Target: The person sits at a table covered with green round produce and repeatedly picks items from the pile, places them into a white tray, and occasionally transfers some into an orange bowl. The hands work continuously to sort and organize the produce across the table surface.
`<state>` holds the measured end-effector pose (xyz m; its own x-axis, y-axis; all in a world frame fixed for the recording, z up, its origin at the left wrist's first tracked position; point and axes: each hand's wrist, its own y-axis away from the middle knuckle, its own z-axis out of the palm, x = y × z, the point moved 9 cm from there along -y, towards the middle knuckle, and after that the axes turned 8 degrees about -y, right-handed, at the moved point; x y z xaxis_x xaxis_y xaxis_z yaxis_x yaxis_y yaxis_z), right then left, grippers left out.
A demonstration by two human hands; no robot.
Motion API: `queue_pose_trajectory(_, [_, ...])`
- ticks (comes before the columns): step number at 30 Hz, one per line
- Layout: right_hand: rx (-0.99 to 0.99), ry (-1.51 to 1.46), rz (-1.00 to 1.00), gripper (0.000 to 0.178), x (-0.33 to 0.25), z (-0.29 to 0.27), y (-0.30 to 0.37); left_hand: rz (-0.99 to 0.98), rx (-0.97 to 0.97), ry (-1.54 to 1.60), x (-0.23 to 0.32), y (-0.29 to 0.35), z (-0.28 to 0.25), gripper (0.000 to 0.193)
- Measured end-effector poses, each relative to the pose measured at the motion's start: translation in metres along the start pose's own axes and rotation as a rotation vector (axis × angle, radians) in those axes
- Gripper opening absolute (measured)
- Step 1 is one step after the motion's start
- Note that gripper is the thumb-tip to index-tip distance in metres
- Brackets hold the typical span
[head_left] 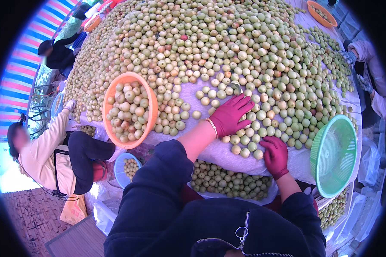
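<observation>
magenta-gloved left hand (230,115) lies flat, fingers spread, on green fruits (261,124); right hand (275,155), nearer the table's (218,152) edge, cups some loosely.

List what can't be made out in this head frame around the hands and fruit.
- Left hand: palm down on the green fruit; any grip is hidden beneath it.
- Right hand: fingertips hidden among the fruit.
- Fruit under the table edge: partly hidden by cloth and the dark sleeve.
- Green basket: tilted, contents not visible.
</observation>
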<state>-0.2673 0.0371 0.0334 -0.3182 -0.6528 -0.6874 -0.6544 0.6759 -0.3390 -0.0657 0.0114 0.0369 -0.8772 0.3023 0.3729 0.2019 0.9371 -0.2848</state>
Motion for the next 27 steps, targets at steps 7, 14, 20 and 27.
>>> queue_pose_trajectory(7, [-0.003, -0.001, 0.006, 0.036, 0.001, -0.001, 0.000, -0.532, 0.223, -0.187, -0.205, -0.013, -0.084, 0.032])
queue_pose_trajectory(14, [-0.015, 0.008, 0.016, 0.039, 0.005, 0.001, 0.001, -0.841, -0.374, -0.422, -0.267, -0.022, -0.050, 0.031])
queue_pose_trajectory(20, [-0.014, 0.012, 0.009, 0.038, 0.004, 0.002, 0.001, -0.549, -0.406, -0.544, -0.252, -0.006, -0.026, 0.027])
queue_pose_trajectory(27, [-0.018, 0.012, 0.027, 0.038, 0.005, 0.002, 0.002, -0.263, 0.030, -0.058, -0.185, -0.061, -0.054, 0.035])
